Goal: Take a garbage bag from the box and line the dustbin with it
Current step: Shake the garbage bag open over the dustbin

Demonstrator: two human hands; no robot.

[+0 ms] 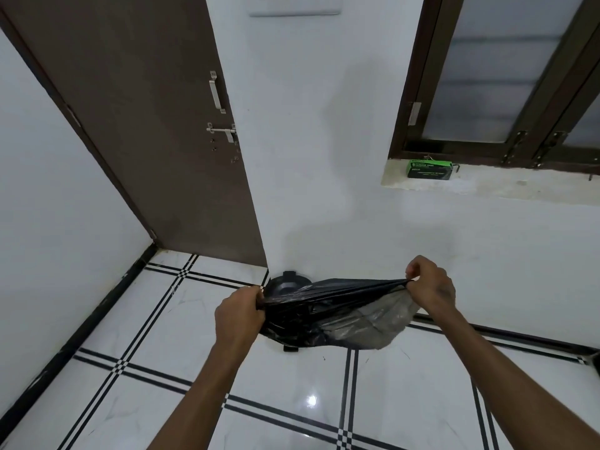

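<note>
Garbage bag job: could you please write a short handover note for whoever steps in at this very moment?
Left hand grips one end of the black garbage bag; right hand pinches the other end, stretching it over the dustbin on the floor by the wall.
The green box sits on the window sill.
Done: bag taken out.
Left: open the mouth, push the bag into the dustbin, fold its edge over the rim.

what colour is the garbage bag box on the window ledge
Green with a dark lower band, the box sits on the window ledge; the head view shows it.
</note>
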